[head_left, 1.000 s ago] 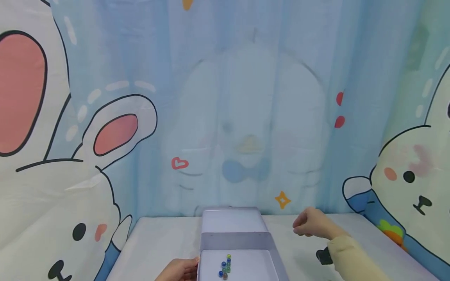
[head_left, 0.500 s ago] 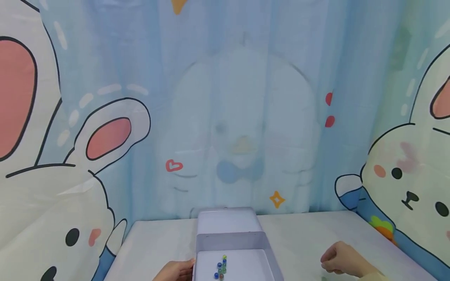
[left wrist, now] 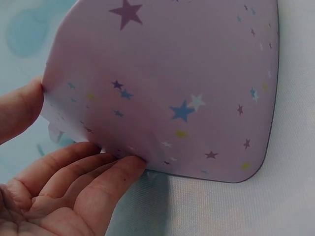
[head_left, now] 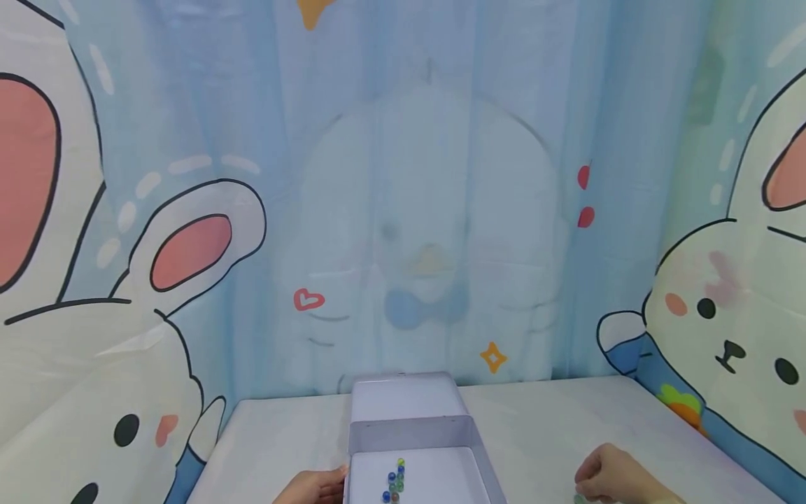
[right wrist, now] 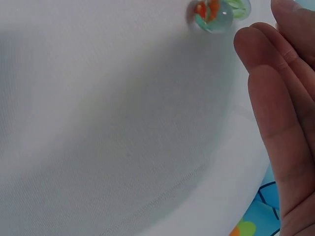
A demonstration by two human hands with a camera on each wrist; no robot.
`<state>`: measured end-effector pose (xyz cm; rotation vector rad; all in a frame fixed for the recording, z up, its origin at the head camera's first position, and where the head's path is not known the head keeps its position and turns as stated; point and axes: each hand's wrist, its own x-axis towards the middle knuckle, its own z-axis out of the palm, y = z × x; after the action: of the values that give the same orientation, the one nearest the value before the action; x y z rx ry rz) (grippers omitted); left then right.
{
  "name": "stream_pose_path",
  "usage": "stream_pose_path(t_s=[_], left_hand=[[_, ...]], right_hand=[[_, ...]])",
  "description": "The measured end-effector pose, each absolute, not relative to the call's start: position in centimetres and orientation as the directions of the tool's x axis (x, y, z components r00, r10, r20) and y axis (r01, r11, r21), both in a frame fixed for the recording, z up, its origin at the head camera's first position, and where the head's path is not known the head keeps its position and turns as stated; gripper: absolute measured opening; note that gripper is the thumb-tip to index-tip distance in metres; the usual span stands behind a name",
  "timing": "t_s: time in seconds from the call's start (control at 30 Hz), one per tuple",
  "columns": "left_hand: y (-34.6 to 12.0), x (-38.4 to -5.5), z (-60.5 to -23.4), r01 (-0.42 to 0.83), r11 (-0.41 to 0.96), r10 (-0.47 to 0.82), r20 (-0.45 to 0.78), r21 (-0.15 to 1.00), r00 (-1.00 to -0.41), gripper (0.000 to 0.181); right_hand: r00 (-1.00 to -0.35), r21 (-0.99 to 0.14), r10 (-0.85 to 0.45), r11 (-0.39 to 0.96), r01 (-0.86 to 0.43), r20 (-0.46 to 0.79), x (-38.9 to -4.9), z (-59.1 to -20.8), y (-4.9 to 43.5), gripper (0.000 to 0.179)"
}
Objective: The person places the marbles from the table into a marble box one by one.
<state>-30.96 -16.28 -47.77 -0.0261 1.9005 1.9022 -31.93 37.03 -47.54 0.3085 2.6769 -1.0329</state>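
A pale lilac box point(head_left: 486, 470), its lid point(head_left: 403, 397) tipped back, stands in front of me in the head view. My left hand point(head_left: 313, 486) grips its left side. In the left wrist view the thumb point(left wrist: 23, 110) lies at one edge and the fingers point(left wrist: 106, 191) press the star-printed outside. Several small glass marbles point(head_left: 392, 476) lie inside in an uneven line. To the right, my right hand point(head_left: 613, 476) is low over the table by a greenish marble point(head_left: 579, 498). The right wrist view shows its fingers fairly straight beside an orange-and-green marble point(right wrist: 211, 15) and a green-swirled marble point(right wrist: 240, 8).
A white cloth covers the table point(head_left: 525, 420) under the box and around it. Behind the table hangs a blue curtain point(head_left: 415, 210) with cartoon rabbits printed on it.
My right hand has moved right and down to the marbles on the table. The left hand keeps its hold on the box. The head view has turned slightly right.
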Motion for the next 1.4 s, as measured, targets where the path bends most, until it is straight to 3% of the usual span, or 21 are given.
stream_pose_path(t_s=[0.53,0.9,1.17,1.4], left_hand=[[-16.3,-31.1,-47.8,-0.333,0.073,0.276,-0.339,0.940,-0.899,0.060],[-16.3,-31.2,-48.0,-0.317,0.050,0.283,-0.318,0.947,-0.905,0.058],[-16.5,-31.2,-47.9,-0.320,0.047,0.276,-0.320,0.946,-0.906,0.056],[-16.6,-31.1,-47.9,-0.310,0.040,0.300,-0.308,0.950,-0.903,0.057]], right_hand=[[-0.944,-0.565,0.065,0.787,0.248,-0.324,-32.5,-48.1,36.5,0.020],[-0.946,-0.594,0.074,0.762,0.259,-0.317,-32.3,-47.6,36.1,0.019],[-0.962,-0.594,0.037,0.780,0.197,-0.271,-33.7,-45.1,34.4,0.022],[-0.986,-0.601,-0.025,0.795,0.080,-0.165,-34.7,-41.8,29.5,0.018]])
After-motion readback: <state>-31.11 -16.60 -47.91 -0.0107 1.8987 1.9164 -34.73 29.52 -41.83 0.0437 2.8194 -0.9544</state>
